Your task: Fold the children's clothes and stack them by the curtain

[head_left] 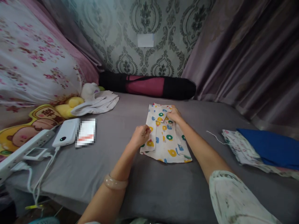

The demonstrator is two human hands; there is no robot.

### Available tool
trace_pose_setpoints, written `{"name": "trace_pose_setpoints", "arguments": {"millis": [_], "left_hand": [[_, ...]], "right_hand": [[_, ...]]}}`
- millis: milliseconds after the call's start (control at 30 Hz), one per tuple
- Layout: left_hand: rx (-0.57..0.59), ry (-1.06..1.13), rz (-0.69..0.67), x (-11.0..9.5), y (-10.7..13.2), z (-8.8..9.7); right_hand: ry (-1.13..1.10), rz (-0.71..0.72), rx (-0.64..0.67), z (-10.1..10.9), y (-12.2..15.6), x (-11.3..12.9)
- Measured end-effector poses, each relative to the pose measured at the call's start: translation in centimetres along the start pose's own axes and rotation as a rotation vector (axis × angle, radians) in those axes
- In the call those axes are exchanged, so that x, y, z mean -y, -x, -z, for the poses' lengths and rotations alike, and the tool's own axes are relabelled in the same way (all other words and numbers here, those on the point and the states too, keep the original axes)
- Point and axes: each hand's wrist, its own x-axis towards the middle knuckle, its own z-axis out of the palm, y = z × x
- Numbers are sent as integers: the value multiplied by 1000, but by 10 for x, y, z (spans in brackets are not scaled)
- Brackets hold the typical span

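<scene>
A small white garment [168, 144] printed with green, yellow and blue shapes lies on the grey bed sheet, its left side and far part folded inward. My right hand [174, 114] is closed at its far right corner, fingers gripping the folded cloth. By the left folded strip, my left hand [141, 135] is curled with its fingertips drawn together over the cloth's edge. Whether cloth is pinched between those fingertips is hidden. A pale bangle [115, 182] circles my left forearm.
Folded clothes with a blue piece [272, 146] lie right. A black and maroon roll bag [144, 85] rests along the wall. Left are a white cloth [99, 102], plush toys, a white power bank [67, 132], a blurred card [86, 132] and a power strip [25, 152] with cables.
</scene>
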Motion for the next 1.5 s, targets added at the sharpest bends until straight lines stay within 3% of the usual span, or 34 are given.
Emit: {"name": "trace_pose_setpoints", "arguments": {"millis": [133, 267, 400, 633, 867, 1000, 1267, 1500], "left_hand": [[48, -157, -72, 2, 1, -4], [120, -176, -102, -1, 7, -5], [207, -152, -125, -3, 12, -5], [364, -109, -136, -1, 9, -3], [439, -131, -129, 2, 5, -4], [415, -110, -157, -3, 8, 0], [201, -218, -118, -13, 11, -12], [223, -331, -142, -12, 15, -28]], "right_hand": [[55, 162, -38, -12, 3, 26], [117, 356, 110, -34, -1, 47], [199, 373, 247, -48, -17, 54], [251, 374, 217, -64, -49, 49], [199, 368, 244, -69, -54, 44], [210, 331, 292, -62, -53, 50], [226, 383, 182, -73, -47, 82], [200, 359, 186, -93, -52, 83]]}}
